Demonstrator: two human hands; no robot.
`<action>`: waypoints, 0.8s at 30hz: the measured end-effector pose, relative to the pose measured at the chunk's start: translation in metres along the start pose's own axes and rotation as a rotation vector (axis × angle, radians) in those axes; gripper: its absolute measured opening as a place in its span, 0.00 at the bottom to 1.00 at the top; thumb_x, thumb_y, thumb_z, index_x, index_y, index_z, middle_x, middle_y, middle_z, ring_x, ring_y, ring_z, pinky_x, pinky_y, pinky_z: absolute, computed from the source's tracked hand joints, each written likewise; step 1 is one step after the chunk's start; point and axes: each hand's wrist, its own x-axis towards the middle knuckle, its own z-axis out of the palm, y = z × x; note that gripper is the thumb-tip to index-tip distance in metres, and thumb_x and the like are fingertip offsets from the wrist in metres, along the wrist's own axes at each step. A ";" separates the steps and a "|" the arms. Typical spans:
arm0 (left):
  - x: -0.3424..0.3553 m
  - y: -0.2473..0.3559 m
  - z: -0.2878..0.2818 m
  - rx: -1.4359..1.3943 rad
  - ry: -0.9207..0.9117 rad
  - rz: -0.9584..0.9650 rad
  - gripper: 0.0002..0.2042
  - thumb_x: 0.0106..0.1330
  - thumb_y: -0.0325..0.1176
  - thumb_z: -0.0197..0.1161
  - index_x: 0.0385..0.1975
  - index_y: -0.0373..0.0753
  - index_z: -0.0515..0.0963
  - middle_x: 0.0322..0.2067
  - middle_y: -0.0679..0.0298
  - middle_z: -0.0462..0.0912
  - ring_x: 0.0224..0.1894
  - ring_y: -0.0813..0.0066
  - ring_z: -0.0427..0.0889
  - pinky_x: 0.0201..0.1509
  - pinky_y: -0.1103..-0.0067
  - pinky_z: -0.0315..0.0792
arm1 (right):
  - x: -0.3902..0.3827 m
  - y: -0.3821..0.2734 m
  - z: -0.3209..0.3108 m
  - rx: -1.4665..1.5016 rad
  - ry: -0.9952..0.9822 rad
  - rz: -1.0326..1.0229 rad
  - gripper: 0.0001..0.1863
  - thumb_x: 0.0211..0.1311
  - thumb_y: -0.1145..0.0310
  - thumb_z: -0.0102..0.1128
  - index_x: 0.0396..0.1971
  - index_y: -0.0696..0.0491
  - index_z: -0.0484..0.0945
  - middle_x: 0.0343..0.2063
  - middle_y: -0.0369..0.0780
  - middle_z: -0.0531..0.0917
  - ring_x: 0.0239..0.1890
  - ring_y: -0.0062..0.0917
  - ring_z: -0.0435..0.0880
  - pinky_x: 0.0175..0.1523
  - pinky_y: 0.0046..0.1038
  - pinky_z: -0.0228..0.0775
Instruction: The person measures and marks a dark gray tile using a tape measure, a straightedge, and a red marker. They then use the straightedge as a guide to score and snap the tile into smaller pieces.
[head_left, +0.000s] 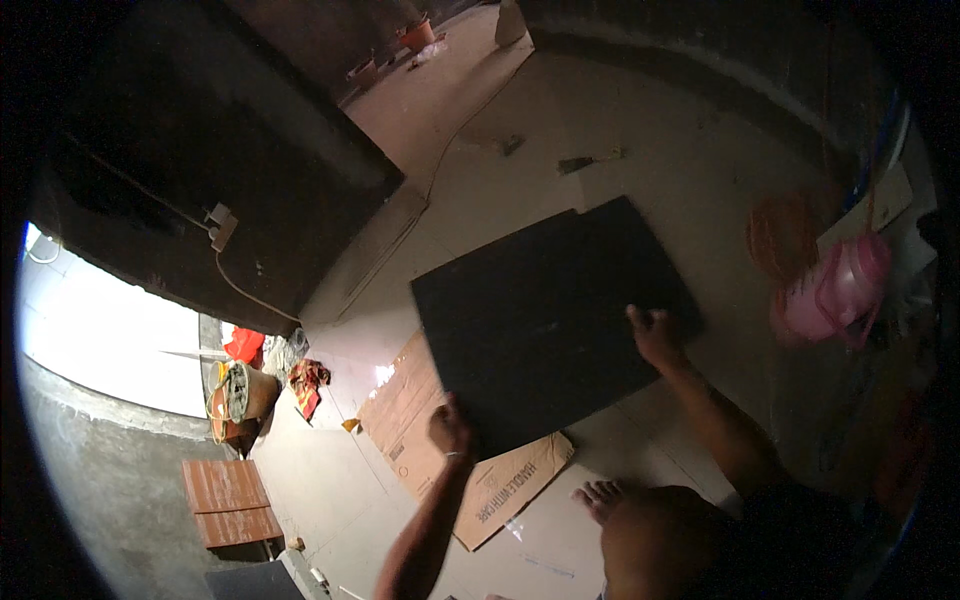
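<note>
A large, flat dark panel point(545, 320), nearly black and roughly rectangular with a small step in its far edge, is held out in front of me. My left hand point(452, 430) is closed on its near left corner. On the near right side, my right hand point(655, 338) grips the edge, thumb and fingers partly over the top face. Under the panel's left and near side lies a flattened brown cardboard sheet point(410, 425) with printing on it. Whether the panel touches the cardboard cannot be made out.
A dark wall point(250, 150) with a socket box point(222, 226) and cable stands at the left. A brush-like tool point(575, 164) lies on the tiled floor point(480, 220) beyond the panel. Right are a pink container point(835, 290) and coiled cord point(780, 235); left, a bucket point(245, 395) beside a bright doorway.
</note>
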 end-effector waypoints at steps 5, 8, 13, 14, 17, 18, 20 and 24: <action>-0.027 0.067 0.104 0.059 0.039 0.072 0.31 0.76 0.54 0.55 0.25 0.26 0.82 0.29 0.33 0.82 0.34 0.36 0.84 0.41 0.51 0.72 | 0.060 0.055 -0.050 -0.176 0.039 0.053 0.38 0.76 0.40 0.52 0.24 0.65 0.77 0.25 0.53 0.83 0.30 0.47 0.82 0.41 0.47 0.73; -0.037 0.083 0.134 0.089 0.031 0.057 0.29 0.75 0.51 0.55 0.26 0.25 0.82 0.30 0.34 0.84 0.36 0.33 0.84 0.43 0.51 0.74 | 0.071 0.062 -0.061 -0.224 0.156 -0.099 0.36 0.77 0.42 0.51 0.23 0.64 0.77 0.25 0.56 0.82 0.29 0.50 0.80 0.39 0.48 0.71; -0.048 0.076 0.160 0.139 0.015 -0.113 0.29 0.75 0.51 0.55 0.27 0.25 0.82 0.30 0.33 0.83 0.36 0.30 0.83 0.43 0.48 0.73 | 0.081 0.046 -0.077 -0.230 -0.067 0.074 0.36 0.77 0.41 0.49 0.34 0.66 0.80 0.29 0.59 0.82 0.34 0.53 0.82 0.43 0.49 0.72; -0.050 0.074 0.162 0.121 0.022 -0.109 0.29 0.75 0.51 0.55 0.27 0.25 0.81 0.30 0.33 0.83 0.35 0.30 0.83 0.42 0.48 0.73 | 0.081 0.045 -0.080 -0.242 -0.162 0.148 0.38 0.77 0.39 0.48 0.43 0.67 0.81 0.36 0.60 0.84 0.41 0.54 0.84 0.48 0.49 0.74; -0.055 0.070 0.167 0.087 0.018 -0.121 0.29 0.75 0.51 0.54 0.26 0.25 0.81 0.28 0.34 0.83 0.35 0.30 0.83 0.42 0.47 0.73 | 0.084 0.043 -0.077 -0.336 -0.193 0.180 0.43 0.77 0.35 0.45 0.51 0.68 0.83 0.42 0.61 0.85 0.47 0.55 0.85 0.54 0.50 0.76; -0.054 0.071 0.168 0.080 0.022 -0.128 0.29 0.76 0.52 0.53 0.26 0.25 0.81 0.28 0.34 0.83 0.35 0.31 0.83 0.42 0.47 0.73 | 0.085 0.043 -0.073 -0.348 -0.135 0.146 0.40 0.77 0.36 0.46 0.45 0.67 0.82 0.38 0.60 0.85 0.44 0.54 0.85 0.52 0.50 0.75; -0.048 0.076 0.168 0.067 0.038 -0.096 0.29 0.76 0.51 0.53 0.27 0.26 0.81 0.30 0.35 0.83 0.35 0.33 0.84 0.41 0.49 0.75 | 0.087 0.043 -0.063 -0.349 0.002 0.075 0.35 0.77 0.41 0.50 0.29 0.64 0.79 0.29 0.58 0.84 0.36 0.51 0.85 0.45 0.49 0.73; -0.033 0.089 0.165 0.165 -0.022 -0.140 0.25 0.75 0.49 0.56 0.33 0.27 0.82 0.36 0.36 0.85 0.39 0.36 0.85 0.45 0.51 0.75 | 0.086 0.043 -0.064 -0.331 -0.069 0.140 0.31 0.76 0.46 0.55 0.26 0.62 0.80 0.28 0.55 0.86 0.36 0.50 0.88 0.44 0.47 0.76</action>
